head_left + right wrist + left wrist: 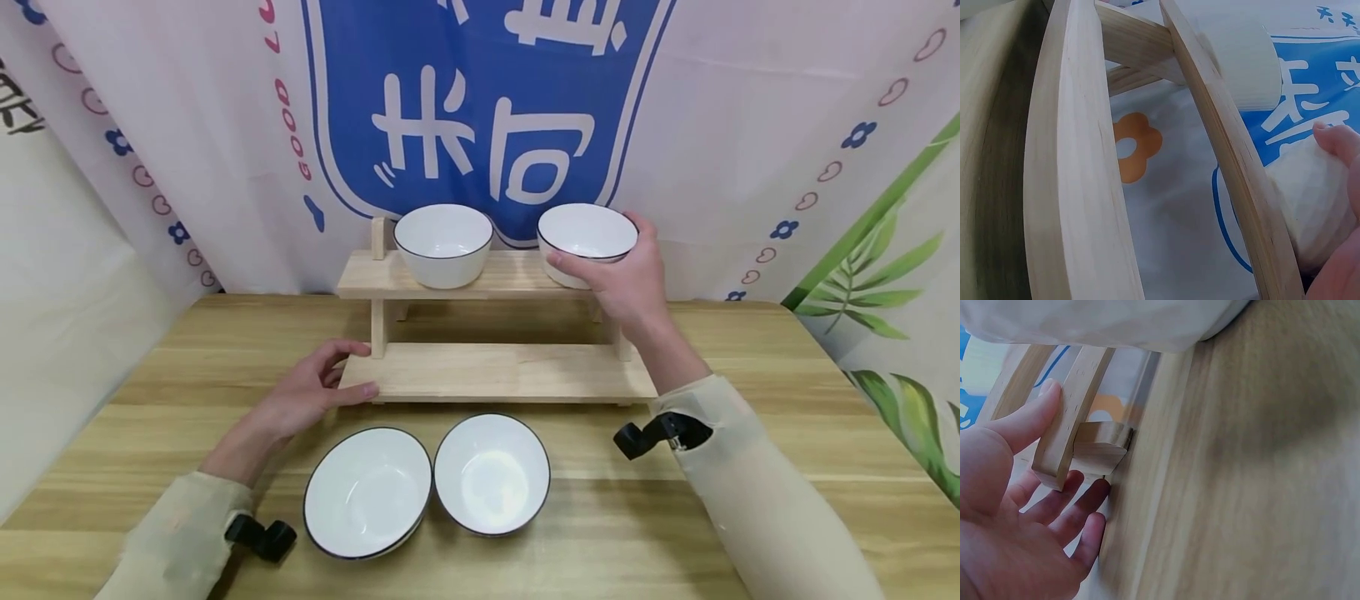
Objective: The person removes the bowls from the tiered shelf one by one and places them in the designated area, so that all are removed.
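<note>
A two-tier wooden stand (495,372) stands against the backdrop, with two white dark-rimmed bowls on its upper shelf. My right hand (636,279) grips the right-hand bowl (587,232), thumb along its front and fingers round the far side. In the right wrist view, this bowl (1313,200) sits at the upper board. The other bowl (444,246) rests at the shelf's left. My left hand (306,390) holds the left end of the lower shelf. Seen from the left wrist, its thumb lies on one side of the board (1072,419), fingertips on the other.
On the wood-grain table (750,517), in front of the stand, are a left bowl (367,492) and a right bowl (492,473), side by side. A second rim shows beneath the left one. A printed curtain (225,125) hangs directly behind the stand.
</note>
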Motion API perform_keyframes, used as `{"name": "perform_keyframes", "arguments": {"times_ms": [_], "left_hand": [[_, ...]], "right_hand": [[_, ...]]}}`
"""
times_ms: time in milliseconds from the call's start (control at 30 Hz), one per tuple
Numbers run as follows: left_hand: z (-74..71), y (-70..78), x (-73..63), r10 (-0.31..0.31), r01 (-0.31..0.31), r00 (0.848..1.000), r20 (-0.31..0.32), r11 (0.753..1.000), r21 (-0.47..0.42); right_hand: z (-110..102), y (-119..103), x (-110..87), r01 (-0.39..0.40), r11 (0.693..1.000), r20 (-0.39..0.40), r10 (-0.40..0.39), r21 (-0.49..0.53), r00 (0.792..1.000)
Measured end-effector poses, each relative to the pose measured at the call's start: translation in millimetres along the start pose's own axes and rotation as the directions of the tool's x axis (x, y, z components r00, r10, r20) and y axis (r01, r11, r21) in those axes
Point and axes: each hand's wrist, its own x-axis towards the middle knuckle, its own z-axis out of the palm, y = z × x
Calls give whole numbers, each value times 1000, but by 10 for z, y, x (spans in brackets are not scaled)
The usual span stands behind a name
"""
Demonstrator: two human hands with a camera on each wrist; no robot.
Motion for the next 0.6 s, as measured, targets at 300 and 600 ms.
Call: {"name": "perform_keyframes", "arguments": {"times_ms": [300,600], "left_hand": [[-5,9,-14,2,-2,1000,0,1000,-4],[1,13,-18,7,-7,1000,5,1000,-25]], "right_hand": [[-99,-3,-42,24,1000,49,-24,-4,999],[-174,2,-71,24,999,94,-26,25,995]]}}
